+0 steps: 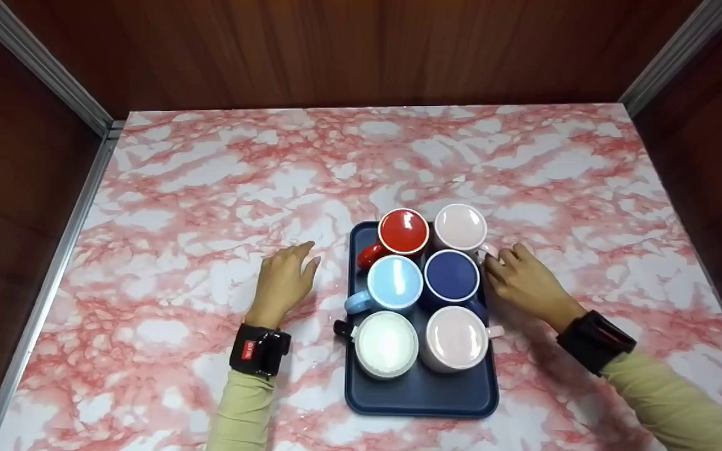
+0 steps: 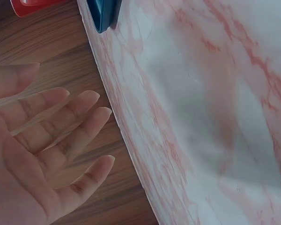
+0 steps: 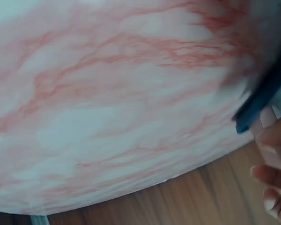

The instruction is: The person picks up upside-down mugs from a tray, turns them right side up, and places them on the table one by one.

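With the right hand (image 1: pixel 524 282) pinching the far pink mug's handle (image 1: pixel 486 251) on the crowded tray (image 1: pixel 422 394) and the left hand (image 1: pixel 282 282) resting flat and empty on the tabletop (image 1: pixel 210 188), a careless lift could knock the touching navy mug (image 1: pixel 452 275).

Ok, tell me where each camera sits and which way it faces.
Head: worn on the head, looks down at the table, the tray of six mugs, the left hand and right hand, both wrist cameras and sleeves.
Left wrist: sits at the left palm, looks along the open fingers toward the tray's edge and red mug.
Right wrist: looks past blurred fingertips at the tray's edge.
Shared: all three show marble tabletop and blue tray.
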Motion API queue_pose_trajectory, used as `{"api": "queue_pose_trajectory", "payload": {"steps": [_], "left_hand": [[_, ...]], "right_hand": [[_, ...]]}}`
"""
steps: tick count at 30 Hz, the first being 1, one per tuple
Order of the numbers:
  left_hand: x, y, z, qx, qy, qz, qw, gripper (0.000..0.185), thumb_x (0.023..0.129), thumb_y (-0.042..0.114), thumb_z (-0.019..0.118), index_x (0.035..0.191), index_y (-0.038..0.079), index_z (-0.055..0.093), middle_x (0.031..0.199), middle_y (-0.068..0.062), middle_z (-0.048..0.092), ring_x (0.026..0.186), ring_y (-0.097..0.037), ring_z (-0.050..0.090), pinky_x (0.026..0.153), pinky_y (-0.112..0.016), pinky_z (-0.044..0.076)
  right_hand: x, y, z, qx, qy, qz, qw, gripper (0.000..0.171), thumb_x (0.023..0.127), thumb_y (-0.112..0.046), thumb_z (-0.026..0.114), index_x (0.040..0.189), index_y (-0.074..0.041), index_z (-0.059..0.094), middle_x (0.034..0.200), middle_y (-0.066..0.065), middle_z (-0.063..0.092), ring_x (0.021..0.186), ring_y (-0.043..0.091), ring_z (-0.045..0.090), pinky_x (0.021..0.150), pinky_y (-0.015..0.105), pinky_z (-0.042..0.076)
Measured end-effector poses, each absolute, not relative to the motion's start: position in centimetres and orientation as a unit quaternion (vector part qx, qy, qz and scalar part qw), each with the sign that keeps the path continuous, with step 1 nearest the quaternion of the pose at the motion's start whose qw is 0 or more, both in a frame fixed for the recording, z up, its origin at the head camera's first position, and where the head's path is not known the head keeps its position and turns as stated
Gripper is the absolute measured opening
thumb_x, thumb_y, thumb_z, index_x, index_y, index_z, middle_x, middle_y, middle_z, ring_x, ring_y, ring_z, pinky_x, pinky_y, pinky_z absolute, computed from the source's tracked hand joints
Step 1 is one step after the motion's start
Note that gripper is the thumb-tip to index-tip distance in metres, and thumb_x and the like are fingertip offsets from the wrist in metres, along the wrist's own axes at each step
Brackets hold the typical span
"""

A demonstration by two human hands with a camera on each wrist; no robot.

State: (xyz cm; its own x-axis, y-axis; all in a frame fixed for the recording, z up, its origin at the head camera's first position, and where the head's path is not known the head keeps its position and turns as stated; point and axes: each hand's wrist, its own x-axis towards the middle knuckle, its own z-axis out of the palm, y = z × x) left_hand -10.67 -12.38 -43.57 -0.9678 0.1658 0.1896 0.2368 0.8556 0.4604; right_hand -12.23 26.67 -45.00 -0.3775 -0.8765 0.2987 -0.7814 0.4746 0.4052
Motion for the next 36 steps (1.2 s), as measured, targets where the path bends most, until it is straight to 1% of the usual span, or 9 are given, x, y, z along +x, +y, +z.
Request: {"api": "queue_pose_trajectory", "payload": {"steps": [3,7,13,19,23,27,31,34,36], "left_hand": [[-10.6,-12.3,-43.6,-0.104,-0.96,-0.249,0.068,0.032,0.088,0.019,0.058,0.114,0.001,0.061,0.108,-0.019,0.062,0.099,-0.036,0.058,0.081,-0.052,0.042],[-10.6,-12.2,-43.7,-0.101,-0.96,-0.253,0.062,0.031,0.089,0.019,0.057,0.115,0.001,0.061,0.109,-0.019,0.062,0.101,-0.036,0.057,0.081,-0.052,0.042],[-10.4,-12.4,-43.8,-0.105,-0.959,-0.253,0.068,0.032,0.089,0.019,0.058,0.114,0.001,0.061,0.11,-0.018,0.062,0.101,-0.036,0.057,0.081,-0.051,0.043],[-10.4,-12.5,-43.8,-0.11,-0.958,-0.252,0.082,0.03,0.088,0.017,0.059,0.112,0.0,0.062,0.107,-0.018,0.063,0.098,-0.035,0.058,0.078,-0.05,0.044],[-10.3,-12.6,-43.6,-0.109,-0.957,-0.255,0.082,0.031,0.088,0.018,0.059,0.113,0.0,0.062,0.108,-0.018,0.063,0.099,-0.035,0.058,0.08,-0.05,0.044],[-10.2,-12.6,-43.3,-0.104,-0.957,-0.259,0.081,0.032,0.088,0.018,0.059,0.114,0.0,0.061,0.109,-0.018,0.062,0.1,-0.035,0.058,0.082,-0.05,0.043],[-10.1,-12.4,-43.0,-0.104,-0.953,-0.269,0.09,0.031,0.088,0.018,0.059,0.113,0.0,0.062,0.108,-0.018,0.062,0.1,-0.035,0.057,0.083,-0.051,0.042],[-10.0,-12.1,-42.7,-0.108,-0.948,-0.283,0.099,0.03,0.088,0.017,0.06,0.111,-0.001,0.062,0.107,-0.018,0.063,0.101,-0.035,0.057,0.084,-0.05,0.042],[-10.0,-11.8,-42.4,-0.108,-0.941,-0.301,0.106,0.027,0.087,0.015,0.06,0.109,-0.002,0.064,0.105,-0.018,0.063,0.099,-0.034,0.058,0.085,-0.048,0.042]], "right_hand": [[-12.5,26.6,-45.3,0.506,-0.819,-0.108,0.25,0.03,0.082,-0.005,0.035,0.067,0.007,0.058,0.07,0.016,0.045,0.059,0.032,0.039,0.055,0.041,0.032],[-12.8,26.7,-45.6,0.509,-0.814,-0.114,0.255,0.031,0.082,-0.006,0.036,0.064,0.006,0.057,0.067,0.016,0.043,0.06,0.033,0.039,0.057,0.042,0.033],[-13.0,26.9,-45.4,0.529,-0.804,-0.105,0.252,0.03,0.082,-0.004,0.035,0.065,0.006,0.057,0.066,0.015,0.042,0.066,0.034,0.042,0.06,0.042,0.036],[-13.4,27.0,-44.8,0.553,-0.781,-0.099,0.275,0.032,0.085,-0.001,0.034,0.064,0.005,0.056,0.066,0.013,0.042,0.063,0.03,0.041,0.059,0.039,0.035],[-13.6,27.1,-44.2,0.557,-0.776,-0.066,0.289,0.028,0.083,0.001,0.035,0.061,0.004,0.053,0.065,0.012,0.041,0.061,0.031,0.04,0.057,0.039,0.034],[-13.4,27.1,-43.4,0.544,-0.781,-0.028,0.306,0.021,0.081,0.005,0.037,0.064,0.006,0.049,0.065,0.012,0.04,0.06,0.03,0.037,0.057,0.039,0.033],[-13.2,27.0,-42.4,0.51,-0.801,0.009,0.314,0.018,0.082,0.007,0.036,0.068,0.006,0.048,0.067,0.011,0.041,0.06,0.03,0.036,0.057,0.039,0.032],[-13.0,26.8,-41.6,0.473,-0.819,0.066,0.318,0.014,0.081,0.004,0.043,0.077,0.007,0.056,0.067,0.01,0.045,0.059,0.03,0.035,0.055,0.039,0.03],[-12.9,26.6,-41.0,0.442,-0.83,0.112,0.321,0.01,0.079,0.002,0.05,0.079,0.005,0.06,0.067,0.011,0.049,0.058,0.031,0.037,0.055,0.04,0.03]]}}
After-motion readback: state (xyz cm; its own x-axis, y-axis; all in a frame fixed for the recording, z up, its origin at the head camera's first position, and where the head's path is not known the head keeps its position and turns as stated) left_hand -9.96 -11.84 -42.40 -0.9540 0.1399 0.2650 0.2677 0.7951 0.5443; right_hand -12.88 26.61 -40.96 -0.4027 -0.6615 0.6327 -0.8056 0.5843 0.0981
